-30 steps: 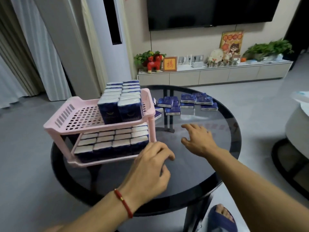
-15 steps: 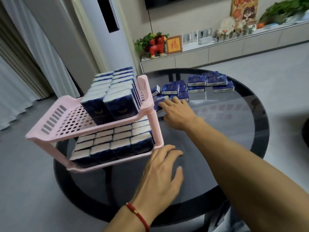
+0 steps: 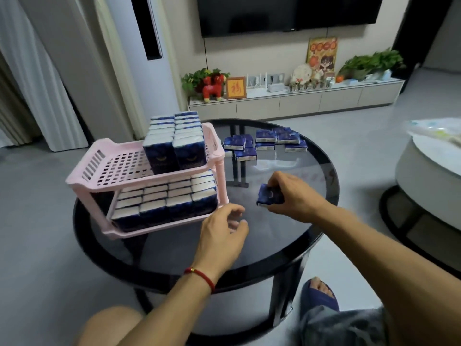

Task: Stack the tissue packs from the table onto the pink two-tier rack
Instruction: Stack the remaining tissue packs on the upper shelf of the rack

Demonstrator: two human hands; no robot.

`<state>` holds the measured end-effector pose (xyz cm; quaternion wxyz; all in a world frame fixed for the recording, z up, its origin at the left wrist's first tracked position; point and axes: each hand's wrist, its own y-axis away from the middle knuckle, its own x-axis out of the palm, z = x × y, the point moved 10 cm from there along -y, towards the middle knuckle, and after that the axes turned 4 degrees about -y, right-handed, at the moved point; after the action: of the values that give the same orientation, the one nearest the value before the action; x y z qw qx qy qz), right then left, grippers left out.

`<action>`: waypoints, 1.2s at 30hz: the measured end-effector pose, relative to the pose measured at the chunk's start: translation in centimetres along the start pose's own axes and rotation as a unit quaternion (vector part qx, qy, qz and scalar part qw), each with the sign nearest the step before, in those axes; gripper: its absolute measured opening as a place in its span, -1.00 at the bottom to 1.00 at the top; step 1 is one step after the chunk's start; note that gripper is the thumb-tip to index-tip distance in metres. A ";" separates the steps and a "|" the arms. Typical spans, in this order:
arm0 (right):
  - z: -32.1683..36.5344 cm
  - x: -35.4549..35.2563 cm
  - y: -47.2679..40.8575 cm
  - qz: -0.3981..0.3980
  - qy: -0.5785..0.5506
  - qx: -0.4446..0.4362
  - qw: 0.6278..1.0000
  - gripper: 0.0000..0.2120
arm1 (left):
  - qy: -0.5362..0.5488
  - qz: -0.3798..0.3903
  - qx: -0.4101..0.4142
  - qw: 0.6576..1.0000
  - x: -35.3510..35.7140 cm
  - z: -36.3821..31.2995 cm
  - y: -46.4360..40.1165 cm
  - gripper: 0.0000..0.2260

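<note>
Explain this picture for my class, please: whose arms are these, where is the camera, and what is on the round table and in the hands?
There is no machine: a person wears a camera on the head, looking down at both arms. On the dark glass table stands a pink rack with two tiers, both holding dark blue tissue packs. More loose packs lie at the far side. The right hand holds one tissue pack above the glass. The left hand, with a red bracelet at the wrist, hovers empty near the rack's lower corner, fingers loosely curled.

福 on framed picture (image 3: 236, 86) (gold ground)
</note>
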<state>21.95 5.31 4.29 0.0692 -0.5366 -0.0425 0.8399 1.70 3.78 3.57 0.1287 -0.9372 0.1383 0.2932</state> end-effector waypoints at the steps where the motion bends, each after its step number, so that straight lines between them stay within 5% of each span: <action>1: 0.9 -1.2 1.1 -0.019 -0.021 -0.012 1.000 -0.53 | 0.023 -0.002 -0.019 1.000 -0.3 0.2 0.2 -0.83; 7: 10.3 -3.4 5.8 -0.084 -0.132 -0.153 0.976 -0.34 | 0.191 0.002 -0.011 0.981 -3.2 -1.6 1.3 -0.66; 13: 17.1 -2.7 4.9 -0.120 -0.182 -0.239 0.946 -0.31 | 0.096 -0.188 0.102 0.972 -12.9 -2.7 2.5 -0.68; 16: 17.5 -3.6 4.1 -0.181 -0.169 -0.242 0.938 -0.48 | 0.061 -0.260 0.148 0.952 -17.2 -3.3 2.8 -0.67; 20: 17.6 -5.0 2.0 -0.254 -0.110 -0.228 0.934 -0.44 | -0.051 -0.345 0.207 0.914 -20.3 -4.9 2.2 -0.69; 36: 17.8 -4.4 -2.0 -0.272 -0.114 -0.212 0.932 -0.62 | -0.126 -0.335 0.216 0.908 -18.4 -2.9 -1.7 -0.66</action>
<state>7.79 6.64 16.00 0.1742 -0.4071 -0.3713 0.8161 -10.79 7.80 16.86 0.4353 -0.8329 -0.1413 0.3111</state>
